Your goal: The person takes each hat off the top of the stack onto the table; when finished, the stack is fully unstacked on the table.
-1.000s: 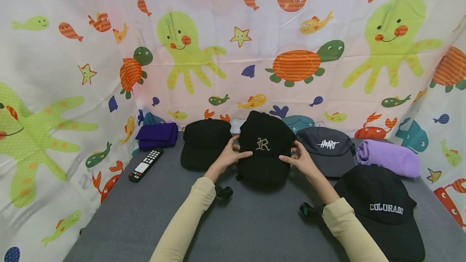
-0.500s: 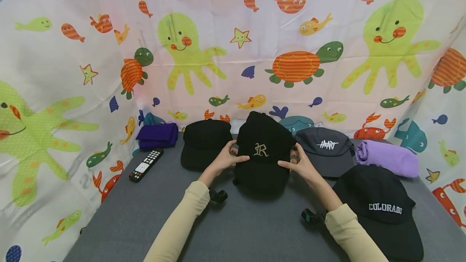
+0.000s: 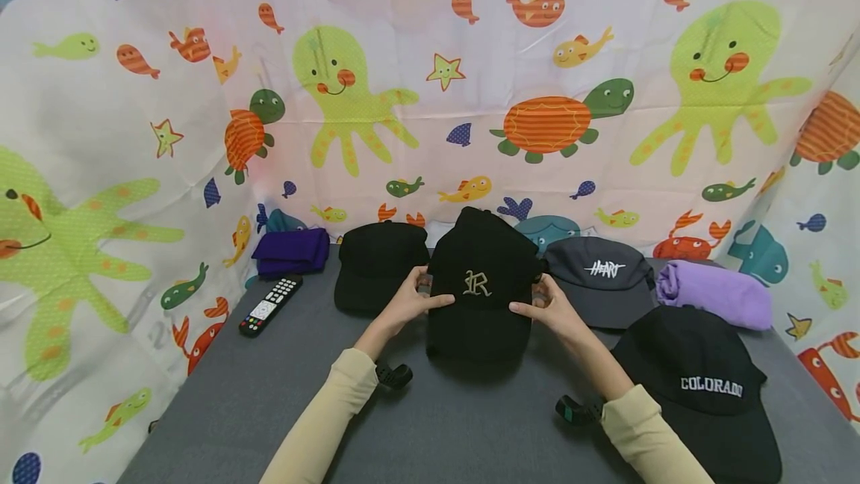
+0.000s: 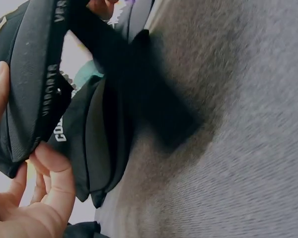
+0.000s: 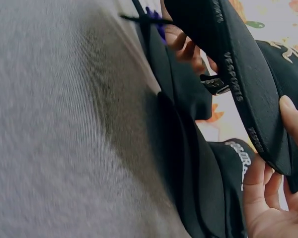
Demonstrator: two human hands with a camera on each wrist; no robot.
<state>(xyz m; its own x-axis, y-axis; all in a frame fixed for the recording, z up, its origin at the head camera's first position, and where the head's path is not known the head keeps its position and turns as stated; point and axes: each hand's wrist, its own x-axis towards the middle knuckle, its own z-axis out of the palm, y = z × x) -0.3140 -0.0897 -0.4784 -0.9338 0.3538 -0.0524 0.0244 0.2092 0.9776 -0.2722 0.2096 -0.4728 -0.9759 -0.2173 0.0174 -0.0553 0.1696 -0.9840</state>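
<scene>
A black baseball cap with a gold letter R on its front is held between both hands, brim toward me. My left hand grips its left side, thumb on the front. On the opposite side my right hand pinches the edge in the same manner. Both wrist views show the brim off the grey table, with small lettering along its edge. In the right wrist view the thumb lies on top of the brim and the fingers are under it. A blurred dark strap hangs below the cap.
A plain black cap sits behind left, a grey HEART cap behind right, and a black COLORADO cap at front right. A folded purple cloth, a remote control and a rolled lilac towel lie on the table.
The R cap has shifted slightly left and toward me, with both hands keeping their grip on it. The other caps and items stay where they were.
</scene>
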